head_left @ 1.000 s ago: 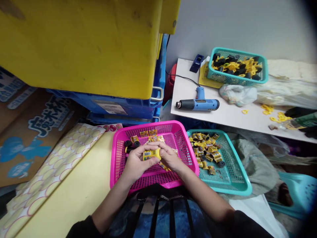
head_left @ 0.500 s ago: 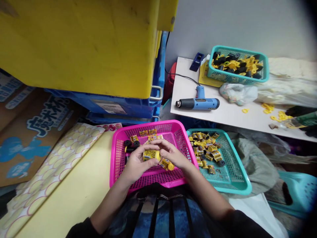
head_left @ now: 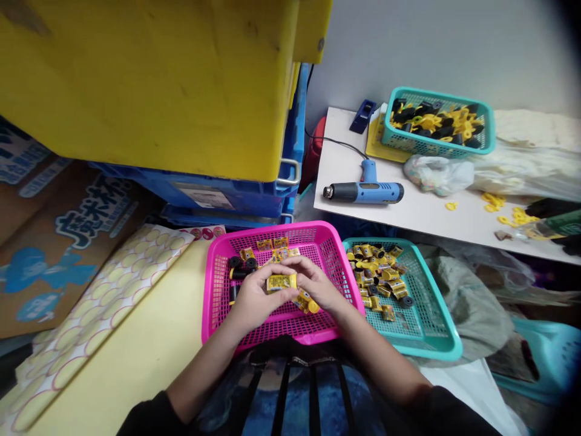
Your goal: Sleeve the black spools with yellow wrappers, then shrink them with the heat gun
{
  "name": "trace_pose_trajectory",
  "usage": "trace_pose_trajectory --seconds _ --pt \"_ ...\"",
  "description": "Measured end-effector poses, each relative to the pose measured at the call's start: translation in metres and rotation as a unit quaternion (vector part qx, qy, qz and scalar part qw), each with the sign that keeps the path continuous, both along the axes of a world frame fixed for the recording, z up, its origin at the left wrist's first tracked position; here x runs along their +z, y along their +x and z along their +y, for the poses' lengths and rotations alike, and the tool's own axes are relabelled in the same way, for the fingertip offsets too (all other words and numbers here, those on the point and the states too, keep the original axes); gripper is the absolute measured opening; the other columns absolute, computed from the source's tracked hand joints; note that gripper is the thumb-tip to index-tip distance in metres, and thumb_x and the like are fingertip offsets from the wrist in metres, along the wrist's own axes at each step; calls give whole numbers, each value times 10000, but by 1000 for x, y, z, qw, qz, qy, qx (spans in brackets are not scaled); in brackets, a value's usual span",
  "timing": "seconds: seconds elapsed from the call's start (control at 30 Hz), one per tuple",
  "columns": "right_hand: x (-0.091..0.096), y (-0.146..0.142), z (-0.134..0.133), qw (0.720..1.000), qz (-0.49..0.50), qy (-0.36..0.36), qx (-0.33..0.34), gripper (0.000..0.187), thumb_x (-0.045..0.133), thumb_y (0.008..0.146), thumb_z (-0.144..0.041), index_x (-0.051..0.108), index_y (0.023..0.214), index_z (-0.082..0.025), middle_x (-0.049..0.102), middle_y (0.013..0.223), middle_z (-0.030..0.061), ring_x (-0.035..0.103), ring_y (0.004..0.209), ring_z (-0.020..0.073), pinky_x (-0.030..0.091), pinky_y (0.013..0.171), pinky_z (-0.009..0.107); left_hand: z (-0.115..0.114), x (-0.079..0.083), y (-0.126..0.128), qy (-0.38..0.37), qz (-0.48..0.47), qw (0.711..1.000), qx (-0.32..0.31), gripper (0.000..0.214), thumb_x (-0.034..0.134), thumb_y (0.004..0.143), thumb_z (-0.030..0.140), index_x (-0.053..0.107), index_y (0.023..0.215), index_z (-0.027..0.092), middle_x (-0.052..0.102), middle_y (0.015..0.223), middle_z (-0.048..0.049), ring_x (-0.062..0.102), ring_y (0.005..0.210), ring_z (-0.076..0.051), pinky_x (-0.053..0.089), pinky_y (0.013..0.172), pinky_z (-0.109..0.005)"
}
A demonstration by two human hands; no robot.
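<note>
Over the pink basket [head_left: 345, 284] both hands come together on a small yellow cylinder with a printed wrapper [head_left: 281, 282]. My left hand [head_left: 258, 303] is closed round its left end, thumb along the near side. The fingers of my right hand [head_left: 318, 286] press on its right end. Just under the right hand shows another yellow-capped printed cylinder [head_left: 308, 301]; whether the hand touches it I cannot tell. Further back in the basket lie several flat printed yellow wrappers [head_left: 264, 244] and, at its left, black cylinders with yellow ends [head_left: 236, 272].
A teal basket [head_left: 436, 315] with several wrapped yellow cylinders stands at right. On the white table [head_left: 426, 221] lie a blue heat gun [head_left: 372, 192] and a teal basket of black and yellow parts [head_left: 488, 127]. Stacked crates [head_left: 181, 91] rise at left, above a sticker sheet [head_left: 113, 297].
The held cylinder has turned slightly in the fingers and now lies nearly level, its printed side showing more. Both hands stay in almost the same place; the whole view has shifted slightly.
</note>
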State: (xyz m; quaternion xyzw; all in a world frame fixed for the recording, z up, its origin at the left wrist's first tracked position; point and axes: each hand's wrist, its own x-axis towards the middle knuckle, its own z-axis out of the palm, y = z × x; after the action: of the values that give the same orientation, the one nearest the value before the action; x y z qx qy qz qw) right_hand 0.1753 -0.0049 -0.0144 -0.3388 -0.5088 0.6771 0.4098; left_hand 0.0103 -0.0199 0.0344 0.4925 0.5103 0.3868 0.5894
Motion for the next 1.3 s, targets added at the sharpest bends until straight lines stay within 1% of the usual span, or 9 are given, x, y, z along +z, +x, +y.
trace_pose_trajectory --seconds 0.17,0.3,0.43,0.53,0.7,0.77,0.87,1.03,1.3 --pt "13 -2 -12 980 -104 136 -99 403 664 806 -497 581 1141 -290 598 1140 68 561 1081 238 461 928 423 6 -3 10 -13 -70 997 33 391 761 690 363 554 981 204 686 934 -42 676 810 -186 553 647 -270" --pt "34 35 -27 925 -241 236 -173 290 664 830 -356 604 1105 -285 627 1041 69 586 978 229 480 863 409 7 -5 3 -71 -126 987 -64 540 657 792 481 479 1227 216 662 1121 -109 687 849 -202 569 633 -287" --pt "46 110 -39 776 -467 198 -376 364 598 843 -404 583 1153 -211 604 1071 129 588 929 258 486 804 438 18 -13 -29 -54 -88 992 71 511 701 765 415 537 1193 188 681 1096 -100 677 802 -156 557 690 -268" --pt "43 135 -31 688 -621 178 -331 468 594 806 -481 624 1122 -138 644 1021 186 584 988 339 431 891 548 28 -20 -53 -31 -74 974 211 397 702 754 387 604 1067 164 707 996 -69 655 765 -123 525 662 -220" --pt "29 51 13 792 -580 165 -96 341 514 895 -417 653 1117 -199 684 1100 137 629 999 263 483 859 398 27 -22 -59 -8 -56 976 210 329 695 752 391 644 981 161 720 920 -58 645 758 -131 513 668 -234" --pt "16 5 36 774 -630 60 -6 310 549 878 -421 687 1051 -203 703 1071 136 644 996 262 479 838 371 23 -22 -53 -10 -41 983 178 312 675 769 393 655 974 158 720 933 -68 647 776 -140 516 687 -249" --pt "-9 -35 64 751 -661 8 -8 333 609 839 -416 709 952 -120 711 952 214 668 946 303 472 797 381 18 -26 -50 -15 -28 989 146 309 666 773 399 671 976 165 718 928 -68 654 799 -155 521 707 -268" --pt "-35 -29 76 778 -628 -10 -30 173 659 801 -297 708 856 -140 721 866 148 674 840 251 441 714 311 18 -37 -58 -28 -48 988 146 343 698 721 442 675 931 171 720 873 -63 656 765 -163 520 674 -273" --pt "-1 -16 41 914 -395 -89 -15 465 544 830 -589 711 842 -155 695 752 42 586 635 143 436 622 272 19 -45 -40 -11 -34 990 134 320 734 711 337 647 971 172 685 885 -43 650 840 -171 525 744 -294"
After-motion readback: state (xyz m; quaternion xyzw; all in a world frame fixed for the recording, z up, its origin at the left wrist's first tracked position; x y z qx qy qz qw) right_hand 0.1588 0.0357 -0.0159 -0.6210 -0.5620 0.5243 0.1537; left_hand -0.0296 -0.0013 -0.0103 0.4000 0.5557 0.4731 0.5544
